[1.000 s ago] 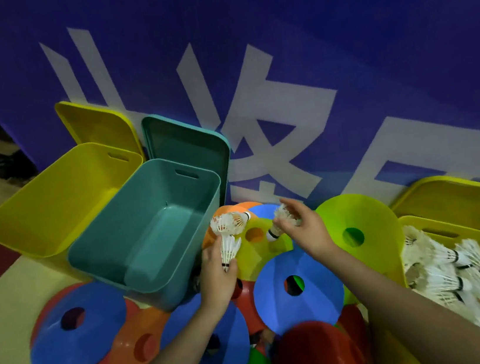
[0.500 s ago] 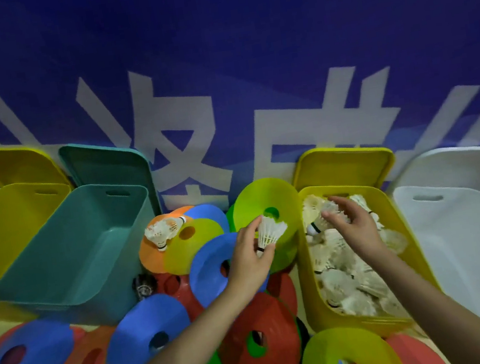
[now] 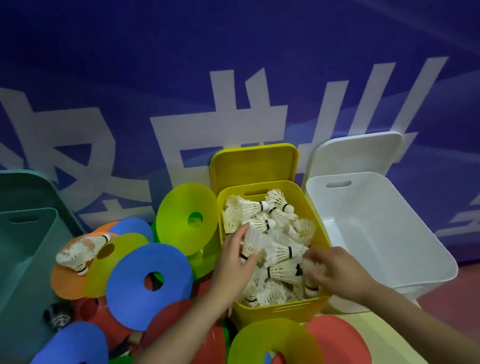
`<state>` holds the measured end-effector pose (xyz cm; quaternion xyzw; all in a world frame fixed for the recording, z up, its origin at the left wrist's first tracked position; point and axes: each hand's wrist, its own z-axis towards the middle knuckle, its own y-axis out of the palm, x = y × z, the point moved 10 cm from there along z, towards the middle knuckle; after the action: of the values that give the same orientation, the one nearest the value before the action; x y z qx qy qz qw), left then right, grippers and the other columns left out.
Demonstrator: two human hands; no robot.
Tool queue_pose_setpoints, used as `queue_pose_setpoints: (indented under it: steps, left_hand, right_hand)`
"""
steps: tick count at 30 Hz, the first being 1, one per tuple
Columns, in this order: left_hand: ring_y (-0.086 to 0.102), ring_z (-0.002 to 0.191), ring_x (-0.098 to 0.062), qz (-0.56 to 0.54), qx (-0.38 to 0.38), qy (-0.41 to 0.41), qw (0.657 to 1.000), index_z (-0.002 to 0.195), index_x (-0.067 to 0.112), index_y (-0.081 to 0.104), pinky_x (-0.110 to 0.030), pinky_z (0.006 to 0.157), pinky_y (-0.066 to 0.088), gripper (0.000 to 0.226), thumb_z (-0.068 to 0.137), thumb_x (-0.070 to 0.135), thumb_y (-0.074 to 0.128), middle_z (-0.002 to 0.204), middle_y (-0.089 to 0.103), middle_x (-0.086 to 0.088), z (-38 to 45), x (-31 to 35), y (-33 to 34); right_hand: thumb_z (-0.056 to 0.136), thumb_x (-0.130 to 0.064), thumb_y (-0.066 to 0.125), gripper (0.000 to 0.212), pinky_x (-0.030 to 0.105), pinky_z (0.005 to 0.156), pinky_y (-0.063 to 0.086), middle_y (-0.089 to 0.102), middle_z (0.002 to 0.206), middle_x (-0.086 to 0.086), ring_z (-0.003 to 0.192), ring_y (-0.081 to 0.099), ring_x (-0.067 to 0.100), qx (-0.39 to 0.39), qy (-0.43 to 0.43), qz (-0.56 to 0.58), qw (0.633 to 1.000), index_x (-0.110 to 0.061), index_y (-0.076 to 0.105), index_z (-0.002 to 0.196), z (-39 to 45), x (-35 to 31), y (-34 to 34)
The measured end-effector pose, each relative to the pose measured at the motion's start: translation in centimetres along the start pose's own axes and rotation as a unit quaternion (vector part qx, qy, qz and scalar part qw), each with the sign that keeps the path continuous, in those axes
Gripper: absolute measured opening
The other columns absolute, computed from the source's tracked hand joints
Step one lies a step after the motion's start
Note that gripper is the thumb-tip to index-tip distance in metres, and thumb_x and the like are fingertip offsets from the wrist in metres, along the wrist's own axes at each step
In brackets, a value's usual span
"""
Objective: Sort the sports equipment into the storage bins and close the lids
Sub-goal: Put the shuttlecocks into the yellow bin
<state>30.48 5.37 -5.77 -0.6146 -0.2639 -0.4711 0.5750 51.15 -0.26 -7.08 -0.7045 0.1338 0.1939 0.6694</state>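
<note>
Three bins (image 3: 281, 311) — two hands (image 3: 232, 266).

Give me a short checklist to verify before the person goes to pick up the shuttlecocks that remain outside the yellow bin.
1. Left hand free of its shuttlecock: cannot tell; fingers lie on one at the bin's left edge.
2. Right hand free: cannot tell; its fingers are curled in the pile.
3. Yellow bin has room: ok, though shuttlecocks reach near the rim.
4. Loose shuttlecocks reachable: ok; they lie uncovered on the orange disc cone.
5. Yellow lid out of the way: ok; it stands behind the bin, against the wall.
6. White bin stays free for other items: ok, nothing seen inside.
</note>
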Motion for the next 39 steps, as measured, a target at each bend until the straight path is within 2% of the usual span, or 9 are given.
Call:
queue_pose_setpoints:
  steps: [3, 8, 13, 17, 23, 27, 32, 34, 39]
  left_hand:
    - [0.031, 0.131, 0.0, 0.012, -0.002, -0.006, 1.0, 0.143, 0.032, 0.032, -0.025, 0.108, 0.033, 0.061, 0.091, 0.016, 0.059, 0.139, 0.034, 0.017, 0.3, -0.1, 0.9]
    - [0.035, 0.133, -0.007, 0.029, 0.009, -0.017, 0.999, 0.144, 0.032, 0.032, -0.035, 0.109, 0.037, 0.062, 0.091, 0.017, 0.059, 0.145, 0.034, 0.01, 0.9, -0.6, 0.8]
    - [0.04, 0.129, -0.008, 0.074, 0.01, -0.01, 0.997, 0.144, 0.029, 0.034, -0.035, 0.106, 0.04, 0.06, 0.091, 0.022, 0.061, 0.143, 0.04, 0.007, 2.0, -0.4, 0.0]
    - [0.048, 0.125, -0.012, 0.174, -0.042, -0.011, 0.984, 0.144, 0.021, 0.036, -0.029, 0.1, 0.043, 0.059, 0.091, 0.026, 0.061, 0.142, 0.047, 0.002, 2.7, -1.2, 0.7]
    - [0.052, 0.105, -0.02, 0.308, -0.085, 0.004, 0.947, 0.148, 0.02, 0.028, -0.029, 0.081, 0.041, 0.064, 0.092, 0.032, 0.057, 0.112, 0.057, -0.004, 3.7, -0.5, 2.2]
    - [0.052, 0.078, -0.014, 0.323, -0.121, 0.018, 0.939, 0.151, 0.029, -0.006, -0.029, 0.063, 0.042, 0.09, 0.09, 0.034, 0.059, 0.081, 0.054, 0.003, 3.1, 0.5, 4.5]
    - [0.045, 0.115, -0.016, 0.33, -0.053, 0.05, 0.941, 0.143, 0.029, 0.038, -0.033, 0.094, 0.041, 0.054, 0.095, 0.052, 0.04, 0.118, 0.054, 0.002, 3.2, 0.2, 3.9]
    - [0.046, 0.117, -0.016, 0.285, -0.02, 0.045, 0.957, 0.134, 0.025, 0.052, -0.033, 0.098, 0.039, 0.044, 0.096, 0.045, 0.045, 0.121, 0.055, 0.002, 3.9, -0.1, 3.2]
    - [0.054, 0.11, -0.018, 0.274, -0.007, 0.004, 0.962, 0.126, 0.03, 0.058, -0.034, 0.096, 0.039, 0.034, 0.093, 0.036, 0.054, 0.116, 0.063, 0.002, 5.0, -1.6, 2.2]
  right_hand:
    - [0.081, -0.06, 0.035, 0.051, 0.031, 0.105, 0.029, 0.067, 0.099, -0.009, 0.099, 0.059, 0.01, -0.013, -0.048, -0.078, 0.996, -0.029, 0.06, 0.114, 0.2, 0.0, 2.2]
    - [0.078, -0.058, 0.052, 0.065, 0.032, 0.106, 0.024, 0.054, 0.134, -0.007, 0.126, 0.046, 0.017, 0.012, -0.072, -0.067, 0.995, -0.027, 0.048, 0.135, 1.2, 0.0, 1.9]
    - [0.084, -0.037, 0.063, 0.045, 0.034, 0.102, 0.04, 0.058, 0.127, -0.001, 0.121, 0.048, 0.018, 0.1, -0.065, 0.023, 0.993, -0.019, 0.059, 0.126, 2.2, 0.4, -0.4]
    - [0.087, -0.039, 0.06, 0.043, 0.029, 0.1, 0.036, 0.059, 0.124, -0.001, 0.121, 0.046, 0.018, 0.114, -0.029, 0.036, 0.992, -0.02, 0.058, 0.126, 3.7, 0.9, -0.7]
    - [0.088, -0.041, 0.056, 0.042, 0.032, 0.096, 0.038, 0.064, 0.117, -0.002, 0.114, 0.053, 0.019, 0.126, -0.017, -0.012, 0.992, -0.022, 0.059, 0.125, 3.9, 0.8, 0.1]
    - [0.088, -0.041, 0.056, 0.043, 0.033, 0.094, 0.04, 0.064, 0.113, -0.002, 0.111, 0.053, 0.019, 0.125, 0.004, 0.022, 0.992, -0.023, 0.057, 0.126, 3.8, 1.5, -0.1]
    - [0.088, -0.044, 0.049, 0.045, 0.034, 0.093, 0.042, 0.065, 0.112, -0.001, 0.11, 0.053, 0.019, 0.123, 0.008, 0.011, 0.992, -0.021, 0.057, 0.126, 3.8, 1.1, -0.1]
    - [0.089, -0.042, 0.05, 0.043, 0.035, 0.093, 0.042, 0.066, 0.112, 0.0, 0.11, 0.054, 0.02, 0.122, 0.012, -0.001, 0.992, -0.02, 0.057, 0.125, 3.8, 0.9, -0.1]
    - [0.088, -0.043, 0.047, 0.046, 0.035, 0.094, 0.042, 0.065, 0.112, -0.001, 0.111, 0.054, 0.02, 0.114, 0.025, -0.031, 0.993, -0.021, 0.057, 0.126, 3.7, 0.5, -0.1]
